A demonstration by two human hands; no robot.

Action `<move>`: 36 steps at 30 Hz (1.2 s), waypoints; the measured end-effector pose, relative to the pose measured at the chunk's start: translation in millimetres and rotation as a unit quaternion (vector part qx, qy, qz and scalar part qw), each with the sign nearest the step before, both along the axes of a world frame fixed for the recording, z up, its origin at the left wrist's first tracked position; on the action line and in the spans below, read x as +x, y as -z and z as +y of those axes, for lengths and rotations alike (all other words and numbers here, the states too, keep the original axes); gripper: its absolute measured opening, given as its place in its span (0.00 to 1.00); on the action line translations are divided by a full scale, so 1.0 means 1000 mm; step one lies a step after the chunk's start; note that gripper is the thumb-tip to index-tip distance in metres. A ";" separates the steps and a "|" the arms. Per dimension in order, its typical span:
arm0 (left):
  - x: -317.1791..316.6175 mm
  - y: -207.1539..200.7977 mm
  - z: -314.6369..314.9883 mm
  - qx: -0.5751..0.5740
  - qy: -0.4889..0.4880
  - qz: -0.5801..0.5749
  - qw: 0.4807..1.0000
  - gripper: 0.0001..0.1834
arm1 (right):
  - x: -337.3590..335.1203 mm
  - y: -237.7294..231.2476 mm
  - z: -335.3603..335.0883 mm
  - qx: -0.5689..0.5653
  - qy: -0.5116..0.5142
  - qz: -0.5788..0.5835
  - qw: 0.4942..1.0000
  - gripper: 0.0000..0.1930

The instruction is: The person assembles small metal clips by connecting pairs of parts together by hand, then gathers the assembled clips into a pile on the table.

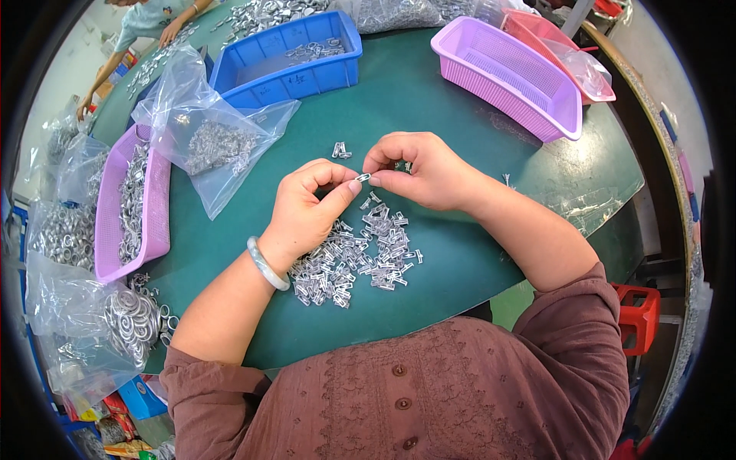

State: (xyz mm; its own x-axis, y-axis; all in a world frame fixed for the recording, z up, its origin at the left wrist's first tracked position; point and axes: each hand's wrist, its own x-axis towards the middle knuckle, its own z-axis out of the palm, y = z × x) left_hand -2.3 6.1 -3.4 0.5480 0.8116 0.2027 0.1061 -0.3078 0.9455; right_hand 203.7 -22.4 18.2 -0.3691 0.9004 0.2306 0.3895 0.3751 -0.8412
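Over the green table, my left hand (308,201) pinches a small silver metal fitting with an oval slot (363,178) between thumb and forefinger. Thumb and fingers of my right hand (423,170) close at the fitting's right end, tips nearly meeting those of the left. A few more metal pieces (403,165) show beneath the right hand; whether it holds them or they lie on the table I cannot tell. Below both hands spreads a loose pile of the same silver fittings (337,268). Just beyond my fingers sits a little group of fittings (341,150).
A purple basket (159,222) of metal parts and clear bags (222,180) of hardware lie left. A blue bin (295,80) stands at the back, purple (498,88) and red baskets (590,96) at back right. Another person's hand (170,32) works at far left.
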 end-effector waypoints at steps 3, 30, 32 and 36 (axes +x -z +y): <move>-0.001 0.000 0.001 0.010 -0.002 0.006 1.000 0.03 | 0.000 -0.001 0.001 0.008 -0.003 -0.013 1.000 0.06; -0.002 0.006 0.006 0.147 0.001 0.094 0.985 0.05 | -0.003 0.011 0.006 0.265 0.001 -0.147 0.953 0.05; -0.001 0.005 0.005 0.130 0.006 0.084 0.988 0.05 | -0.002 0.011 0.006 0.243 -0.007 -0.123 0.962 0.07; 0.001 0.004 0.004 0.113 -0.011 0.065 0.991 0.04 | 0.001 0.008 0.005 0.217 0.001 -0.115 0.969 0.08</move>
